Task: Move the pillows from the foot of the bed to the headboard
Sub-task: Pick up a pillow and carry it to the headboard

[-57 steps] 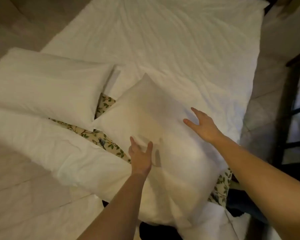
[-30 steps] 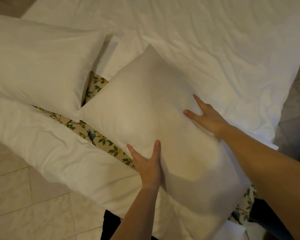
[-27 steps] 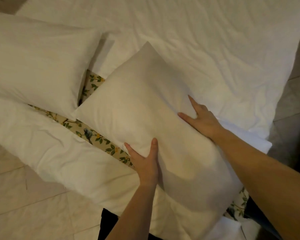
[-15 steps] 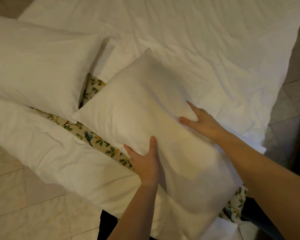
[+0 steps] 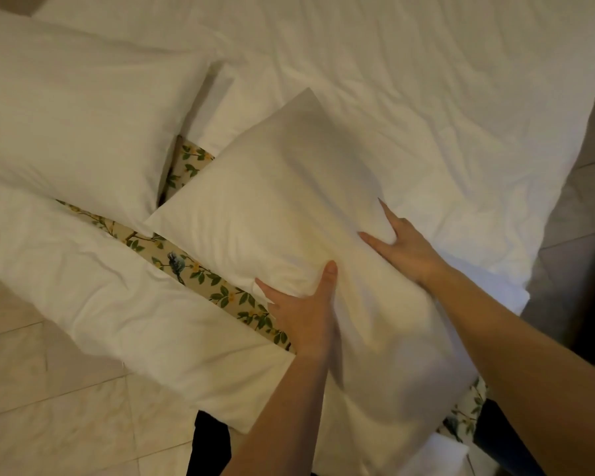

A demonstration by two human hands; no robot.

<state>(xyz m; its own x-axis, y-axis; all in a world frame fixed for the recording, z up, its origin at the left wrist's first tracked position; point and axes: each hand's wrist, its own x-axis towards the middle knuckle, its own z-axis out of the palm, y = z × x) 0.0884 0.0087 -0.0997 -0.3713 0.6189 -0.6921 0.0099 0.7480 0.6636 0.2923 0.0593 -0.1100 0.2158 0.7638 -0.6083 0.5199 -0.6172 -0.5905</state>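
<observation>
Two pillows lie at the bed's [image 5: 409,80] near edge. I have my left hand [image 5: 304,312] and right hand [image 5: 404,247] both clasping the square pillow [image 5: 275,201]; the larger pillow [image 5: 76,108] rests just beside it, leftward.

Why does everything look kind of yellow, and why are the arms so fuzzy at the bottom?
Head view: warm, dim indoor light tints the white pillow and duvet yellowish. The left hand casts a soft shadow on the pillow beside it. The forearms near the bottom edge look smeared, probably motion blur, and the wide lens stretches them. The right hand looks sharper.
</observation>
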